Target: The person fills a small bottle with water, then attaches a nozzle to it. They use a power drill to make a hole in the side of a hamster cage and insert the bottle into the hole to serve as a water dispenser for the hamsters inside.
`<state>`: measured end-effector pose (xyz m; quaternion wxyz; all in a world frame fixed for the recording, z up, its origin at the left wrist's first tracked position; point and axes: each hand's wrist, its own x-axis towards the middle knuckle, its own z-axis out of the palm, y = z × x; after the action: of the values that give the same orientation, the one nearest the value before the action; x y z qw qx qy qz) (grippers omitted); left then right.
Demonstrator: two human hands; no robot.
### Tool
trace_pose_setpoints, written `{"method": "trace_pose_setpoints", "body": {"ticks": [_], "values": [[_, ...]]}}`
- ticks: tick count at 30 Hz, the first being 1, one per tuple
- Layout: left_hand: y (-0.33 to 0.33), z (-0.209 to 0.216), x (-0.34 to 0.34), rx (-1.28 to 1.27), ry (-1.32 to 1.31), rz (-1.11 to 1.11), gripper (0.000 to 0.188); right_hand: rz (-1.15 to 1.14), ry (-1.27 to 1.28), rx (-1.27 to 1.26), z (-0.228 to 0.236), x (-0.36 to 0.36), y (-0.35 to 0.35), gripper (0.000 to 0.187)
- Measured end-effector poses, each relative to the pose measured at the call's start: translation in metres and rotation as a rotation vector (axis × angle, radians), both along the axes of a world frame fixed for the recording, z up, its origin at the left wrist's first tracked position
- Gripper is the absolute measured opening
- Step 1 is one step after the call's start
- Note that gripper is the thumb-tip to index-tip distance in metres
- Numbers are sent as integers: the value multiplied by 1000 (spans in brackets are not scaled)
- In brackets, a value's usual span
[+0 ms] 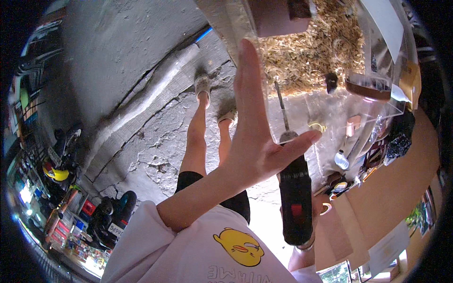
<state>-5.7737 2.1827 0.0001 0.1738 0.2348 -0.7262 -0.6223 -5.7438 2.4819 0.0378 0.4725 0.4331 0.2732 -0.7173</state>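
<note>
My left hand (257, 127) reaches up from the left sleeve with its fingers stretched along the near side wall of a clear plastic box (321, 106). Its thumb points off to the right, spread from the fingers. My right hand (309, 236) is mostly hidden behind a black cylindrical tool (296, 198) that it grips. The tool has a red patch on its body, and a long thin metal shaft runs from its upper end along the box wall. Wood shavings (306, 56) lie in the far part of the box, with a small dark thing (331, 82) at their edge.
A brown dish (368, 89) is at the box's right side. Small items, including a white bottle (341, 159), lie close to a brown tabletop (396, 179). Below are cracked grey pavement (155, 146) and my feet in light clogs (202, 85). Motorbikes (113, 212) are at left.
</note>
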Motion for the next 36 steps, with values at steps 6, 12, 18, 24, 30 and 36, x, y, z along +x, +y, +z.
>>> {"method": "trace_pose_setpoints", "body": {"ticks": [6, 12, 18, 24, 30, 36], "values": [[8, -15, -8, -150, 72, -8, 129, 83, 22, 69, 16, -14, -31, 37], [14, -11, -2, 36, 133, 152, 128, 675, 740, 525, 24, 18, -15, 33], [6, -14, 2, -149, 67, 105, 104, 1177, 966, 731, 46, 31, 23, 38], [-6, -7, 33, -303, 136, 225, 84, 1045, 1373, 915, 3, 76, 59, 66], [-20, 0, 61, -938, 91, 66, 60, 1019, 1598, 1110, -18, 62, 43, 72], [-44, 58, 7, -1166, 67, -410, 64, 859, 1505, 1195, -39, 56, 23, 72]]}}
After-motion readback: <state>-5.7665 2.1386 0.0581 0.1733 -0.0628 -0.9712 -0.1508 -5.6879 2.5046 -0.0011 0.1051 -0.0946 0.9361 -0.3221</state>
